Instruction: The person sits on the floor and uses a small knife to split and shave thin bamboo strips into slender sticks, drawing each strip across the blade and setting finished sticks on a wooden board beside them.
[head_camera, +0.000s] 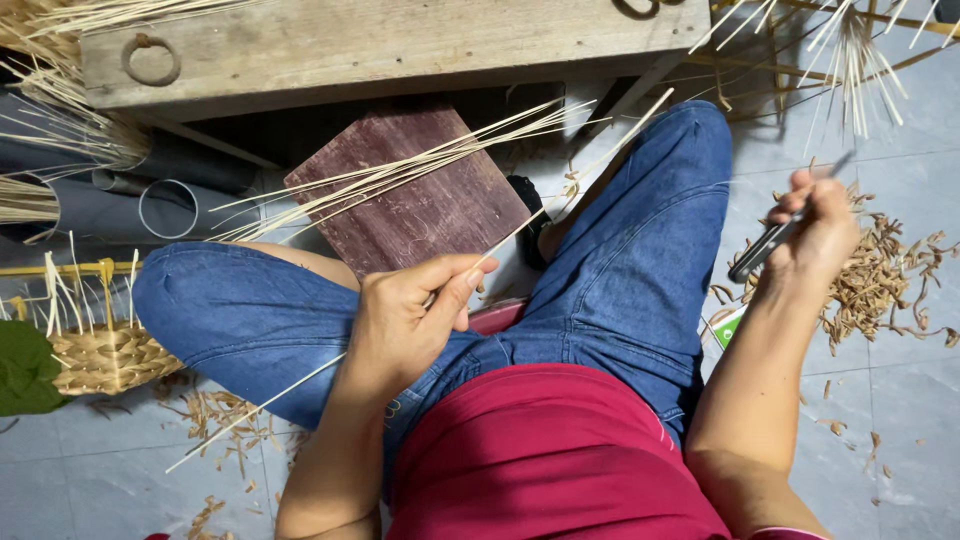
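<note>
Both hands are busy above the lap of a person sitting in blue jeans and a red top. Left hand (405, 320) pinches a long thin bamboo sliver (300, 385) between thumb and fingers, closed on it; the sliver runs from the floor at lower left up across the knee toward the upper right. Just beyond it, a loose bundle of slivers (400, 175) lies across a dark reddish board (440, 215), under a grey wooden bench (380, 40). A half-woven basket (105, 355) sits by the left knee. Right hand (820, 235) is closed around a dark-handled knife (770, 243), held out beside the right knee above a heap of brown shavings (885, 275) on the tiled floor (900, 400).
</note>
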